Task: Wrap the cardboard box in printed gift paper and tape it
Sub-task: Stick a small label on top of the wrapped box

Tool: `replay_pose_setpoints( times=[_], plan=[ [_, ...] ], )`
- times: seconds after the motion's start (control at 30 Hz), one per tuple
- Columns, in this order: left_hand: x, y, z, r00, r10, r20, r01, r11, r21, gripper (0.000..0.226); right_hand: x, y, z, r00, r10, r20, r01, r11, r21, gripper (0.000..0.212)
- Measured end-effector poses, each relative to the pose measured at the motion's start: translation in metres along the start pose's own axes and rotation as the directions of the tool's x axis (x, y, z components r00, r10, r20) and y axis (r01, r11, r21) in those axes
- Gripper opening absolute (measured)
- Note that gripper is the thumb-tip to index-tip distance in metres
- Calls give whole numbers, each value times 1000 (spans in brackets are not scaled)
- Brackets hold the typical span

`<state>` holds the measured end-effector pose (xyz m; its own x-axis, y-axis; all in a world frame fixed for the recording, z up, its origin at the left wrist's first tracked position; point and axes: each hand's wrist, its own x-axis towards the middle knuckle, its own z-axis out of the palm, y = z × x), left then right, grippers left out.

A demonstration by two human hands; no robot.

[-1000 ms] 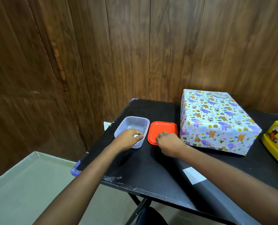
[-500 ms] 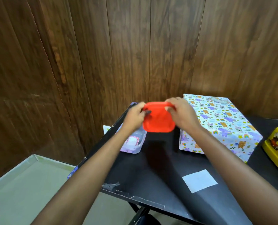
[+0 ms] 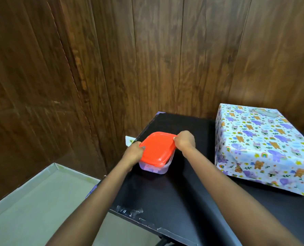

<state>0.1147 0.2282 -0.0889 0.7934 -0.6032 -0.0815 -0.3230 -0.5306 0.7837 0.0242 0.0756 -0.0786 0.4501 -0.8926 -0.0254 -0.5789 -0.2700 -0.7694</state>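
While the left hand and right hand pinch opposite edges of the orange lid, askew on the clear container, uneven pressing may shove that container off the table edge just left of it, the wrapped box sitting well to its right.

Glossy paper-wrapped box, matt black table, wood-grain wall

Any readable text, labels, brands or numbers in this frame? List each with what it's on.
None can be read in this view.
wrapped box: printed pictures only (bears, elephants, rainbows), no legible words.
orange lid: plain, no marking visible.
clear container: purple contents blurred, any label unreadable.
white plate on the wall: small mark, too blurred to read.
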Motion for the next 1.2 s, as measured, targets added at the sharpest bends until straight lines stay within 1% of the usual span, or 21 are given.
replay_pose_setpoints(
  times=[0.03,0.07,0.1,0.17,0.23,0.3,0.37,0.47,0.5,0.53,0.6,0.67,0.73,0.83,0.93,1.0,1.03,1.1,1.13,1.17,1.2],
  plan=[
    [-1,-2,3,998,-11,-54,10,1000,-21,20,-1,4,1,999,-39,-13,38,998,-58,25],
    [-1,-4,6,995,-33,-98,27,998,-57,22,1,8,2,998,-64,4,64,996,-56,26],
    [-2,-3,8,990,-57,-127,44,994,-101,22,3,10,2,997,-73,29,73,997,-11,24],
    [-5,-2,14,979,-120,-167,90,979,-181,23,7,13,4,996,-68,64,59,990,131,23],
    [-12,1,21,961,-182,-208,141,971,-195,26,9,12,6,995,-60,85,43,982,184,23],
    [-20,5,28,943,-197,-269,161,975,-152,29,13,12,9,994,-69,79,54,981,184,25],
    [-27,7,33,924,-183,-336,150,981,-124,31,16,12,11,991,-105,85,92,984,151,27],
    [-33,6,40,895,-182,-407,101,972,-212,31,23,10,11,958,-224,177,212,974,82,23],
    [-33,4,41,891,-184,-414,78,962,-260,31,23,9,11,946,-242,217,230,970,82,24],
    [-32,3,42,891,-193,-411,60,947,-315,31,25,8,10,937,-251,244,235,967,96,24],
    [-29,3,44,889,-258,-378,61,886,-460,31,27,6,11,934,-245,259,213,966,145,24],
    [-31,4,53,851,-355,-387,73,809,-583,32,29,4,13,926,-242,291,184,959,215,23],
    [-36,3,67,800,-410,-437,27,753,-657,30,26,3,14,905,-236,353,146,954,263,25],
    [-41,7,73,770,-478,-423,-16,648,-762,21,28,2,15,895,-176,410,71,964,258,27],
    [-39,9,67,781,-478,-403,-55,589,-806,17,31,3,15,925,-118,361,20,964,264,26],
    [-35,9,63,800,-455,-391,-62,586,-808,15,31,7,14,946,-90,312,-12,951,309,26],
    [-33,10,62,807,-444,-389,-64,589,-806,16,31,8,14,956,-76,285,-30,936,350,27],
    [-31,19,61,820,-440,-367,-55,578,-814,27,30,10,13,975,-52,216,-51,893,446,29],
    [-32,26,61,832,-445,-332,-40,549,-835,35,29,10,11,983,-43,177,-50,871,489,29],
    [-32,31,60,845,-450,-290,-34,495,-868,41,29,9,9,988,-38,148,-44,857,514,29],
    [-33,35,60,858,-442,-260,-41,447,-894,43,28,9,5,991,-37,131,-37,852,523,30]
  ],
)
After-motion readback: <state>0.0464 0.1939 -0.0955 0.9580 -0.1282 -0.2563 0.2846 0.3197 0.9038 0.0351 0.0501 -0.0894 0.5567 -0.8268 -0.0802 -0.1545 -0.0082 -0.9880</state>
